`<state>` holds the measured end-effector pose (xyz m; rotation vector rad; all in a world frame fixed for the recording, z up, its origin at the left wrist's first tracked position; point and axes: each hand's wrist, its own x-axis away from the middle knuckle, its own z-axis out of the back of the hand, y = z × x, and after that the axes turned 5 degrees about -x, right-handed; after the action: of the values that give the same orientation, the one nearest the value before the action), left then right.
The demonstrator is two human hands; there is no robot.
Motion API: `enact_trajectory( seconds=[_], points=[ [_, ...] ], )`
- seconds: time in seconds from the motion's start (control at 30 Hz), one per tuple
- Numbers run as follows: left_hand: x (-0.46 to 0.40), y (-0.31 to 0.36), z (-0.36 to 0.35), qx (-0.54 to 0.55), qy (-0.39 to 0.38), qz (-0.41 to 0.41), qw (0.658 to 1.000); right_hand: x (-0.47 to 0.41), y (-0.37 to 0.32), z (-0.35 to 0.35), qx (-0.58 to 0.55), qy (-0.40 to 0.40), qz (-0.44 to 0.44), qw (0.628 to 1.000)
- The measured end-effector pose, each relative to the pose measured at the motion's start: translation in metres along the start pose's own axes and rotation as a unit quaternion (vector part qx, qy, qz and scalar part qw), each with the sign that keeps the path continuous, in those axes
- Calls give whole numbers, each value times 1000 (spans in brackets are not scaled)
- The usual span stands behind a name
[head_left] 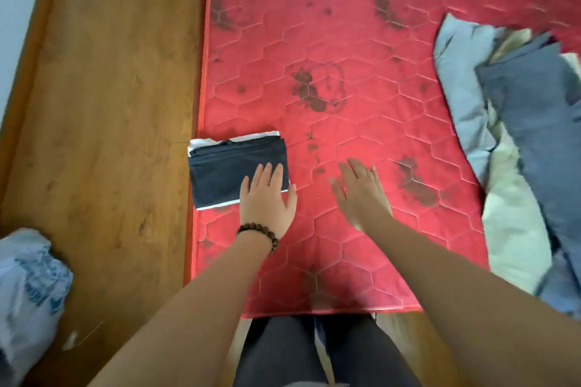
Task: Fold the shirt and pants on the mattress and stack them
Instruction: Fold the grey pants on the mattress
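I read this as the tail end of the job: the stacking step looks done, and what is in hand is the final pat-down. The folded dark pants (234, 171) lie on top of a folded white shirt (207, 142), whose edges show along the top and bottom of the bundle. The stack sits at about nine o'clock from centre, on the left edge of the red mattress (345, 56), right beside the wooden bed frame (110, 104).

My left hand (267, 198), with a bead bracelet (259, 234) at the wrist, has its fingers straight and together, lying flat on the stack's lower right corner; it grips nothing. My right hand (361, 192) is spread with fingers apart, blurred, over bare mattress at about five o'clock from the stack, well clear of the cloth and holding nothing. I cannot tell whether it touches the mattress.

A loose heap of grey and cream bedding (509, 135) lies at three o'clock, well apart from the stack.

Next, I judge, I only need to check that the edges line up and press the bundle flat. The stack hangs close to the mattress edge, so any push should go toward three o'clock, not nine.
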<state>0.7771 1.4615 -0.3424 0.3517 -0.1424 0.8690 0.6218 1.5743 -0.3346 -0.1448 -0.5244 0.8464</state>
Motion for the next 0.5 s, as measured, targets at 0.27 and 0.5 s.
enact_trajectory(
  seconds=[0.27, 0.5],
  points=[
    [41, 157, 33, -2, -36, -135, 990, 117, 80, 79, -52, 101, -124, 986],
    [42, 268, 44, -5, -26, -189, 982, 153, 172, 131, -65, 148, -189, 969]
  ],
)
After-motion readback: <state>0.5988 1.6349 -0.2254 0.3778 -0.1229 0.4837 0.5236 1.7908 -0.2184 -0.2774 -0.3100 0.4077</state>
